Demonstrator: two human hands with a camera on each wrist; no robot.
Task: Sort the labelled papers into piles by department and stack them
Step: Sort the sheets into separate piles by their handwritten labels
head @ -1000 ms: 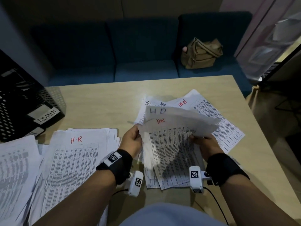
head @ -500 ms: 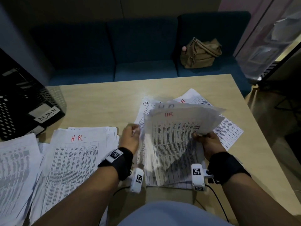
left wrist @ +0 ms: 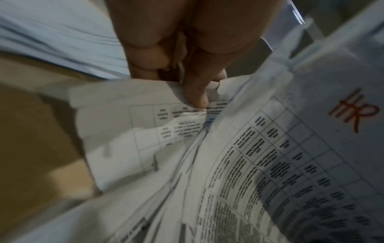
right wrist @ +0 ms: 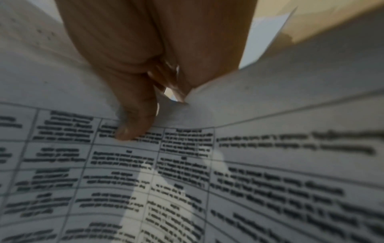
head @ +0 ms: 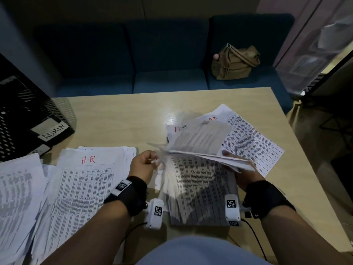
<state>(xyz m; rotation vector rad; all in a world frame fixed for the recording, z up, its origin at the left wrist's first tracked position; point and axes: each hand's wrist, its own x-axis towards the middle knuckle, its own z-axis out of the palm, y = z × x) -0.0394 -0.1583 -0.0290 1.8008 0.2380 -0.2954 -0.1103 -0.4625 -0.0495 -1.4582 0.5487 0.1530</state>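
Both hands are on a loose sheaf of printed sheets (head: pixel 198 180) at the table's (head: pixel 118 115) right half — white pages of gridded black text, several marked "HR" in red at the top. The left hand (head: pixel 142 165) pinches the sheaf's left edge with curled fingers. The right hand (head: pixel 242 176) grips lifted, curling upper sheets (head: pixel 200 138), thumb on top. To the left lies a pile headed "H·R" (head: pixel 86 180).

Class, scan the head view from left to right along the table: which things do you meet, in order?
Black mesh tray labelled ADMIN → H.R pile → left hand → bundle of sheets held in both hands → right hand.
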